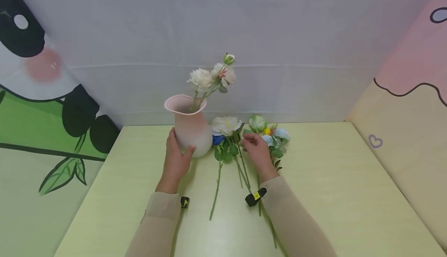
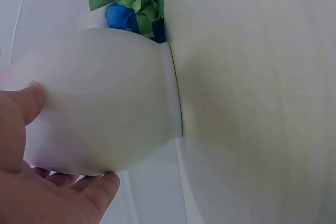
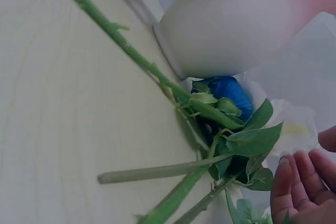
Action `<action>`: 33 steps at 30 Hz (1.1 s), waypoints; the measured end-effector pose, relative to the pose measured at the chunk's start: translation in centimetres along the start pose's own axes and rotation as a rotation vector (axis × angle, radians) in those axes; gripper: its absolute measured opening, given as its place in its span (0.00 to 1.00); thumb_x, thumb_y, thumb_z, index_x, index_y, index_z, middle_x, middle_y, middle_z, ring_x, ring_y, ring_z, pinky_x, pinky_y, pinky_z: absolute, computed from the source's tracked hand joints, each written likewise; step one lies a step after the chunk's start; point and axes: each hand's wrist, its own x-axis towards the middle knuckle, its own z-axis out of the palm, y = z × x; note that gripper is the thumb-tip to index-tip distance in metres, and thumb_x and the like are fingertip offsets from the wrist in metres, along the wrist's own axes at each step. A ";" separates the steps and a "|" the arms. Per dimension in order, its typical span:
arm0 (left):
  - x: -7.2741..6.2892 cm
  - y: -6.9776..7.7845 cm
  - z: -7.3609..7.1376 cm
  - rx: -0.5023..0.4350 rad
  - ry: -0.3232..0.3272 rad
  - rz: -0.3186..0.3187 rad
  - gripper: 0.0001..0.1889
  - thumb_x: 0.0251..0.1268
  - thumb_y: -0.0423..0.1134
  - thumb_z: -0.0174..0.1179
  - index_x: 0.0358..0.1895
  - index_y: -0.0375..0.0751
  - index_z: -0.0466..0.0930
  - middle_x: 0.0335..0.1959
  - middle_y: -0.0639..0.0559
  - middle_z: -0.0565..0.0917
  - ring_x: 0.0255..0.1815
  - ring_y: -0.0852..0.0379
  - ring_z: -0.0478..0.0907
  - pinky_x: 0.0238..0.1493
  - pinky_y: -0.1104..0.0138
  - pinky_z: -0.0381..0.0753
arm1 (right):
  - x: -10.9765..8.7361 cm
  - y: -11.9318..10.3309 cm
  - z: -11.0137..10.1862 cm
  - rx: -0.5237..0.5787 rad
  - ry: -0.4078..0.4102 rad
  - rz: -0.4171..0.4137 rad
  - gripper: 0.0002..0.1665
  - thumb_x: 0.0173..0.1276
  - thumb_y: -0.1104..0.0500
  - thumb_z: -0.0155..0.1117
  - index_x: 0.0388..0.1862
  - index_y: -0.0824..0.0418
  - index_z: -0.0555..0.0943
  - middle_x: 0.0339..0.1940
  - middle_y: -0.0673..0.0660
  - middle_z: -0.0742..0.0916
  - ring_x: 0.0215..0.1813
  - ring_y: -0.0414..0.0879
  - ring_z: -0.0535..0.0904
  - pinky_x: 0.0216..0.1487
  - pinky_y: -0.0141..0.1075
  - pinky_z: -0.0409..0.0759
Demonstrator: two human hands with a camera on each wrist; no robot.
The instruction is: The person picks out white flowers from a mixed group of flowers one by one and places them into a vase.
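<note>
My left hand (image 1: 175, 163) grips the side of a pink-and-white vase (image 1: 194, 135), thumb on the near side and fingers around the far side. White flowers (image 1: 200, 78) on green stems stand in the vase, leaning right out of its wavy mouth. In the right wrist view, my right hand (image 3: 307, 184) has its thumb apart from relaxed fingers, with nothing between them. It hovers beside a large white flower (image 1: 226, 125) and a blue flower (image 3: 226, 95), whose leaves and stems lie at the vase's right. The left wrist view shows the vase's pale body close up.
Right of my right hand lie a green flower (image 1: 258, 123), a small yellow bloom (image 1: 267, 131) and light blue flowers (image 1: 281, 134). Their stems reach toward the near side of the pale wooden table (image 1: 331, 191). A white cloth backdrop (image 1: 297, 75) hangs behind.
</note>
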 end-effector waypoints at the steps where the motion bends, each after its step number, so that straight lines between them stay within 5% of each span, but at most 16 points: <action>1: 0.0 0.0 0.0 0.000 -0.002 -0.001 0.49 0.74 0.41 0.64 0.84 0.42 0.37 0.81 0.36 0.51 0.80 0.36 0.53 0.76 0.41 0.55 | 0.0 0.2 0.1 -0.031 -0.002 0.007 0.20 0.78 0.60 0.61 0.64 0.68 0.79 0.56 0.68 0.83 0.57 0.63 0.80 0.60 0.54 0.79; 7: 0.0 0.1 -0.2 0.010 0.013 0.020 0.49 0.74 0.41 0.64 0.84 0.41 0.38 0.80 0.34 0.53 0.79 0.36 0.54 0.76 0.42 0.56 | 0.1 0.9 0.6 -0.302 -0.049 0.012 0.22 0.78 0.58 0.60 0.66 0.66 0.77 0.56 0.59 0.84 0.57 0.54 0.80 0.57 0.49 0.79; 20: 0.0 0.0 0.0 0.007 0.002 0.022 0.48 0.74 0.40 0.64 0.84 0.40 0.38 0.81 0.35 0.52 0.79 0.36 0.54 0.75 0.41 0.56 | 1.5 0.9 2.1 -0.754 -0.080 0.052 0.20 0.78 0.59 0.59 0.63 0.69 0.77 0.57 0.65 0.85 0.53 0.58 0.83 0.52 0.51 0.82; 23: 0.0 0.1 0.1 0.012 0.000 0.016 0.49 0.74 0.41 0.64 0.84 0.42 0.37 0.81 0.35 0.52 0.79 0.36 0.54 0.75 0.41 0.56 | 2.0 0.7 2.0 -0.812 -0.080 0.061 0.13 0.76 0.61 0.61 0.54 0.68 0.81 0.47 0.62 0.86 0.42 0.53 0.83 0.44 0.48 0.83; 25: 0.0 0.2 0.1 0.014 0.000 0.012 0.49 0.74 0.41 0.64 0.84 0.43 0.37 0.81 0.35 0.52 0.79 0.36 0.54 0.75 0.41 0.56 | 2.4 0.6 2.0 -0.811 -0.088 0.082 0.08 0.76 0.62 0.60 0.37 0.66 0.80 0.31 0.58 0.82 0.30 0.48 0.75 0.33 0.43 0.78; 30: 0.0 0.2 0.0 0.017 0.003 0.014 0.49 0.74 0.41 0.64 0.84 0.42 0.38 0.81 0.35 0.52 0.79 0.36 0.54 0.75 0.41 0.56 | 3.5 0.7 2.1 -0.825 -0.110 0.143 0.27 0.72 0.68 0.55 0.12 0.55 0.61 0.13 0.50 0.60 0.18 0.44 0.53 0.23 0.38 0.59; 33: 0.0 0.2 -0.1 0.016 0.007 0.023 0.49 0.73 0.40 0.65 0.84 0.41 0.38 0.80 0.34 0.52 0.79 0.35 0.54 0.75 0.41 0.56 | 3.7 0.5 2.4 -0.861 -0.122 0.164 0.29 0.72 0.68 0.56 0.11 0.53 0.62 0.12 0.50 0.62 0.17 0.44 0.57 0.24 0.38 0.64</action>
